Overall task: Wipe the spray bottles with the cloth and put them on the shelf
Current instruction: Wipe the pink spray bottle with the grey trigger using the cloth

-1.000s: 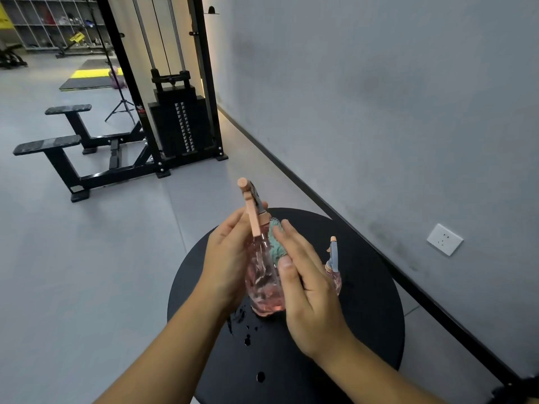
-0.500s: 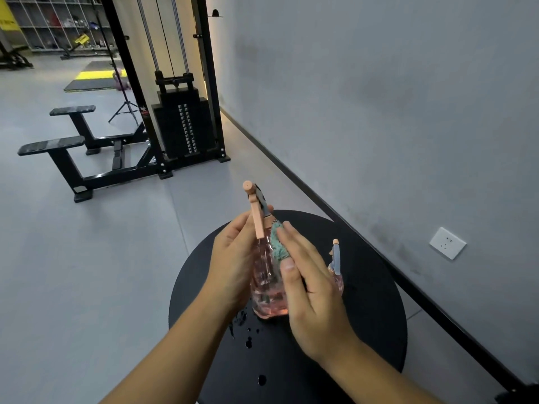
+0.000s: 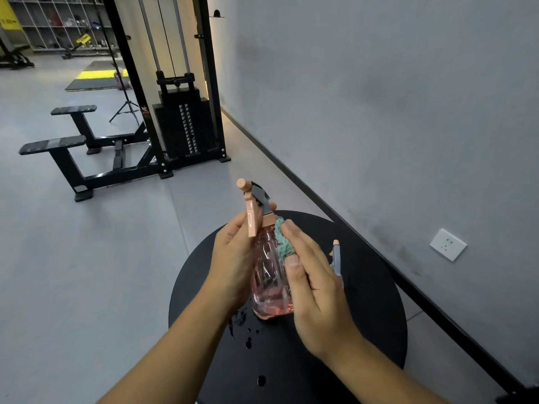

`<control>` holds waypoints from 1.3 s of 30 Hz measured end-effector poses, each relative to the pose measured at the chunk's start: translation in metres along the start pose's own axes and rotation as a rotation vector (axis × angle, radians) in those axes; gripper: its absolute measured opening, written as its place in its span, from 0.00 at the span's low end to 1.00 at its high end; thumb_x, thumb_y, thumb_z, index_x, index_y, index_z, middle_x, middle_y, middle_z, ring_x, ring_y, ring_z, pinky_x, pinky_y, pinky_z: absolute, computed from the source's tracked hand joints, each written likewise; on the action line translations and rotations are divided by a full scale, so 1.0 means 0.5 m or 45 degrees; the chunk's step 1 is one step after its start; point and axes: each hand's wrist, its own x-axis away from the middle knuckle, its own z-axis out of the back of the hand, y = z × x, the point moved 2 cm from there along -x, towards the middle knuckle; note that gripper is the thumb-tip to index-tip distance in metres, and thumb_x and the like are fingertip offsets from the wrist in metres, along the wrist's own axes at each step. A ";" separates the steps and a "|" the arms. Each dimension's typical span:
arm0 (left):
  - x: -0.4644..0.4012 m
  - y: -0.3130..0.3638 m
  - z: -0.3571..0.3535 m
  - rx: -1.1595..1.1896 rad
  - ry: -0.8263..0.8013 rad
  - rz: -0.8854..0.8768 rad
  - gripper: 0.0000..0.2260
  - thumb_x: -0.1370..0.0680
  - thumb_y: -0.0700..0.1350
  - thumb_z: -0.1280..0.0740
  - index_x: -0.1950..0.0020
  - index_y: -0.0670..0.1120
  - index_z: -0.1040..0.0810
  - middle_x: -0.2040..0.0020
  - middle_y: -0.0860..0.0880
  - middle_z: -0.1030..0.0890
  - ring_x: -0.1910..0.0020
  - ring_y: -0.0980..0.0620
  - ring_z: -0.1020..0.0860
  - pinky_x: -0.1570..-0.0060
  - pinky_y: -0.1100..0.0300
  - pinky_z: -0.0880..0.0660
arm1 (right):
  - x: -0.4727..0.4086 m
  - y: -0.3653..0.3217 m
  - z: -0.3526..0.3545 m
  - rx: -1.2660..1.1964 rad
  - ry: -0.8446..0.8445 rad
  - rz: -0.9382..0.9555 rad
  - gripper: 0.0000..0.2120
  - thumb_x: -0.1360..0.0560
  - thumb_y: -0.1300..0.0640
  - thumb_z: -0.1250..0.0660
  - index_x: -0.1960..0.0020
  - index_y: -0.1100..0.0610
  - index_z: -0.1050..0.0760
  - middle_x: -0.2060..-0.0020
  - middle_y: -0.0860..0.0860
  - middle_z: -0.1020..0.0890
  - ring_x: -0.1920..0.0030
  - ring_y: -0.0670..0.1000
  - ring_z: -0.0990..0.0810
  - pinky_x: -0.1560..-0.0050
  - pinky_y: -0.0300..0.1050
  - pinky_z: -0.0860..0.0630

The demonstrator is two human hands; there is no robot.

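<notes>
**Pink Spray Bottle Held and Rubbed With a Cloth**

The pink spray bottle [image 3: 271,275] is see-through, with bumpy sides and a little pink water at the bottom. Its top is peach, with a long peach trigger and a dark grey part behind it. It stands up straight, just above the round black table [image 3: 376,304], between the two hands.

The left hand [image 3: 233,266] is wrapped around the left side of the bottle, with its fingers behind the neck. The right hand [image 3: 315,290] has flat, straight fingers that press a blue-green cloth [image 3: 282,243] against the right side of the bottle, near the top.

A second spray bottle [image 3: 336,258] stands on the table behind the right hand. Only its grey and peach top shows well. So there are two spray bottles, one cloth and one table.

Some drops of water [image 3: 248,342] lie on the table under the bottle.

No words can be read on the bottles.

Past the table, one black gym machine [image 3: 180,126] with a stack of weights stands by the grey wall. One white wall socket [image 3: 448,244] is on that wall. Far away, a shelf [image 3: 61,21] stands at the back of the room.
</notes>
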 end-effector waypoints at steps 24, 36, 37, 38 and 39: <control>-0.007 0.020 0.011 -0.332 0.136 -0.257 0.12 0.26 0.56 0.24 0.53 0.47 0.13 0.58 0.48 0.15 0.57 0.48 0.16 0.48 0.44 0.17 | 0.024 0.016 -0.025 -0.081 0.051 -0.118 0.21 0.13 0.52 0.46 0.21 0.40 0.37 0.22 0.33 0.33 0.20 0.38 0.39 0.22 0.37 0.39; 0.003 0.012 0.006 -0.389 0.250 -0.276 0.13 0.19 0.56 0.30 0.49 0.47 0.12 0.51 0.43 0.11 0.48 0.41 0.12 0.40 0.37 0.17 | 0.031 0.037 -0.029 0.145 0.019 0.005 0.24 0.12 0.55 0.45 0.18 0.39 0.41 0.18 0.36 0.40 0.18 0.41 0.43 0.21 0.38 0.42; 0.001 0.012 0.009 -0.399 0.265 -0.274 0.13 0.17 0.55 0.31 0.48 0.47 0.13 0.51 0.44 0.10 0.48 0.42 0.12 0.40 0.39 0.17 | 0.033 0.036 -0.030 0.142 0.012 -0.001 0.25 0.12 0.55 0.45 0.18 0.39 0.41 0.18 0.36 0.40 0.18 0.41 0.43 0.21 0.37 0.42; 0.000 0.012 0.010 -0.402 0.273 -0.267 0.14 0.17 0.55 0.31 0.47 0.46 0.13 0.51 0.44 0.10 0.49 0.43 0.12 0.40 0.40 0.16 | 0.033 0.034 -0.030 0.144 0.007 0.000 0.24 0.12 0.55 0.45 0.18 0.39 0.41 0.18 0.36 0.40 0.18 0.41 0.43 0.21 0.38 0.41; 0.001 0.011 0.011 -0.395 0.277 -0.256 0.15 0.17 0.55 0.32 0.47 0.45 0.13 0.51 0.44 0.10 0.49 0.42 0.12 0.41 0.41 0.16 | 0.031 0.030 -0.030 0.145 0.003 0.006 0.24 0.12 0.55 0.45 0.18 0.39 0.41 0.18 0.36 0.40 0.18 0.41 0.43 0.20 0.40 0.40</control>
